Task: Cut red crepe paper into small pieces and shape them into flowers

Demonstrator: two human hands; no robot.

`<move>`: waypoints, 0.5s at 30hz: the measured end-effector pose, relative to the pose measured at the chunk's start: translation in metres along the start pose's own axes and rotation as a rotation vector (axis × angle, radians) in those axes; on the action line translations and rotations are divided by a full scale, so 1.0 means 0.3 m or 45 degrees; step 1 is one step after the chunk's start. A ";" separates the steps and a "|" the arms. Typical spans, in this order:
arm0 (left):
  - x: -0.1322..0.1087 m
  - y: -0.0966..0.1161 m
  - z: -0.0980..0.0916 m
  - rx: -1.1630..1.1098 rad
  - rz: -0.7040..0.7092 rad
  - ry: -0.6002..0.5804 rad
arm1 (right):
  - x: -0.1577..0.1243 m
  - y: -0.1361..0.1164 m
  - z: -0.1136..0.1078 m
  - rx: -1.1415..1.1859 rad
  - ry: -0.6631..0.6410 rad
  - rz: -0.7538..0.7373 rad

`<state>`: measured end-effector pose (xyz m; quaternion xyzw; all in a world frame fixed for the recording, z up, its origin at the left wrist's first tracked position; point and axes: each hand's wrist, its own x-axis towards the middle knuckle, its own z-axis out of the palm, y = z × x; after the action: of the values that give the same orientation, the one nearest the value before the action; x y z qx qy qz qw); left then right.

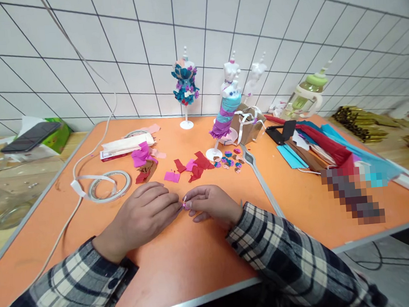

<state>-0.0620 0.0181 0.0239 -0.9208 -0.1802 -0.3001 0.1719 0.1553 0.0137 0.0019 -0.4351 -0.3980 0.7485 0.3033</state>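
Above the orange table (185,260), a tiny pinkish-purple piece (184,205), perhaps paper, sits between my fingertips. My left hand (147,216) is closed and pinches it from the left. From the other side, the thumb and forefinger of my right hand (212,203) grip it, with the lower fingers curled. Its exact shape is mostly covered. Just beyond my hands lie red paper scraps (202,162) and a magenta paper square (171,176). To their right is a cluster of small blue, purple and pink paper flowers (229,161).
Behind stand a mini dress form with blue flowers (185,86) and another wrapped in purple and turquoise (227,108). A tape roll (110,186) and white cable (74,169) lie left. Scissors (249,156), folded crepe paper (332,137) and a green-lidded bottle (305,97) are right.
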 end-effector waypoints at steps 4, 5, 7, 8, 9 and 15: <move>0.008 0.000 0.001 -0.076 -0.083 -0.040 | 0.005 0.007 0.002 -0.020 0.025 -0.032; 0.009 0.000 0.002 -0.108 -0.109 -0.060 | 0.005 0.007 0.003 -0.032 0.024 -0.043; 0.010 -0.001 0.007 -0.193 -0.175 -0.095 | 0.004 0.005 0.005 -0.064 0.021 -0.069; 0.010 -0.003 0.011 -0.249 -0.221 -0.110 | 0.004 0.004 0.005 -0.085 0.019 -0.084; 0.009 -0.004 0.014 -0.311 -0.275 -0.122 | 0.004 0.003 0.005 -0.106 0.015 -0.100; 0.006 -0.016 0.039 -0.729 -0.528 -0.187 | 0.007 0.006 0.003 -0.280 -0.018 -0.187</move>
<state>-0.0570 0.0278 0.0171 -0.8946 -0.2839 -0.2999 -0.1708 0.1535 0.0142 -0.0002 -0.4302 -0.5106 0.6792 0.3049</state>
